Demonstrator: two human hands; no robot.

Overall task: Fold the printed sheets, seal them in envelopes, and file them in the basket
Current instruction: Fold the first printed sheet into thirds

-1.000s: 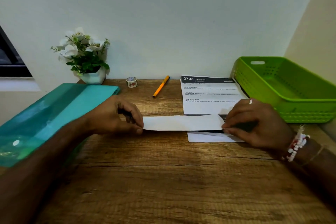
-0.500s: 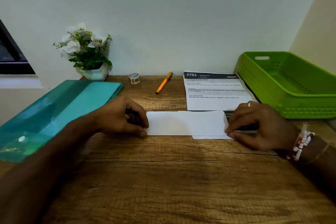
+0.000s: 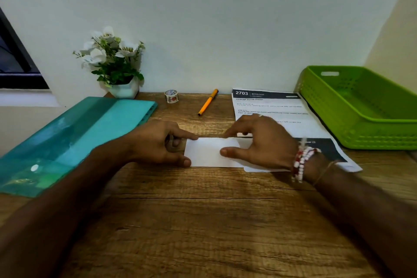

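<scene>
Folded sheet (image 3: 205,153) lies flat on surface (image 3: 203,221), centre, its R end over the flat sheet (image 3: 277,106). Basket (image 3: 361,108) is far R, well apart.

L grip (image 3: 158,144): index tip on far-L corner, thumb tip on near edge, other fingers curled in. It clasps nothing, just pins. R grip (image 3: 264,144): arched over R half, thumb flat on paper, index at far edge. It presses, not wrapped round.

Looks like crease-setting, so prob. early in task.

Risks:
- Edges misaligned when pressed → crooked fold, may not fit envelope.
- If R grip slides w/ L pin too light → folded sheet skates on the wood, crease wanders.
- R wrist rests over flat sheet, so a drag could shift or crumple it.
- Bracelet (image 3: 301,165) could snag a paper edge.
- No envelope clearly seen. White strip under R wrist may be 1, can't tell.
</scene>
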